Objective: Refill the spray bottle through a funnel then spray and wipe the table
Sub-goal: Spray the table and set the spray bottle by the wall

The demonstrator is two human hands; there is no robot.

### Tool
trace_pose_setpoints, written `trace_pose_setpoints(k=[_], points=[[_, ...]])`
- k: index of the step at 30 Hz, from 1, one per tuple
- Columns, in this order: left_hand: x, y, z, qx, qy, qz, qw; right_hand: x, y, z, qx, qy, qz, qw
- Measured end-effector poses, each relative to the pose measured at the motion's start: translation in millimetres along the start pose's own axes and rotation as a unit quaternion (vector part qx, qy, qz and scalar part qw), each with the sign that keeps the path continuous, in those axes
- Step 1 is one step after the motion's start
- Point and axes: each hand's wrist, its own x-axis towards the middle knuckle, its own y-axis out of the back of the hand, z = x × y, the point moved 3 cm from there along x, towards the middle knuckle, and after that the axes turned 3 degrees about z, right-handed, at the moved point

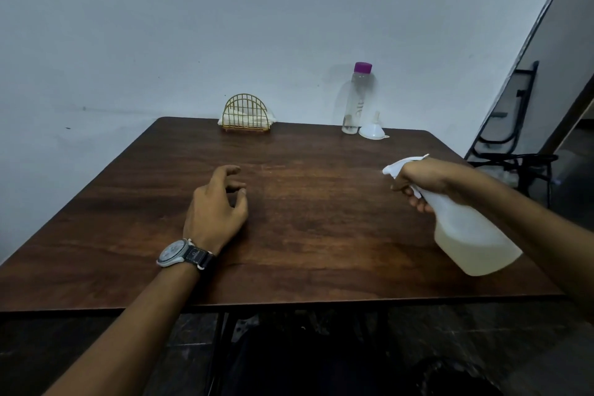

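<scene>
My right hand (418, 182) grips the neck and trigger of a white spray bottle (472, 235), held tilted above the right side of the dark wooden table (305, 219). Its nozzle points left and pale liquid fills its lower part. My left hand (218, 206), with a watch on the wrist, hovers or rests over the table's middle with loosely curled fingers and holds nothing. A white funnel (373, 128) lies at the far right edge beside a clear bottle with a purple cap (355, 100).
A gold wire napkin holder (246, 114) with white napkins stands at the table's far edge against the grey wall. Black metal chair frames (514, 151) stand to the right of the table. Dark floor shows below the near edge.
</scene>
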Motion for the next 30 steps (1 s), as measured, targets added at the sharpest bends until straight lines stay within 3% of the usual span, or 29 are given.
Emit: trace_pose_setpoints(k=[4, 12, 18, 30], points=[[-0.5, 0.8, 0.3, -0.004, -0.002, 0.009, 1.000, -2.0, 0.7, 3.1, 0.015, -0.005, -0.018, 1.000], [-0.5, 1.0, 0.4, 0.006, -0.004, 0.000, 1.000, -42.2, -38.9, -19.0, -0.081, 0.069, -0.111, 0.988], [-1.1, 1.9, 0.6, 0.009, 0.000, -0.003, 1.000, -58.0, -62.9, -27.0, -0.100, 0.080, -0.122, 0.984], [-0.8, 2.1, 2.1, 0.016, -0.001, 0.003, 1.000, -32.3, -31.6, -56.5, 0.044, 0.097, 0.017, 0.994]])
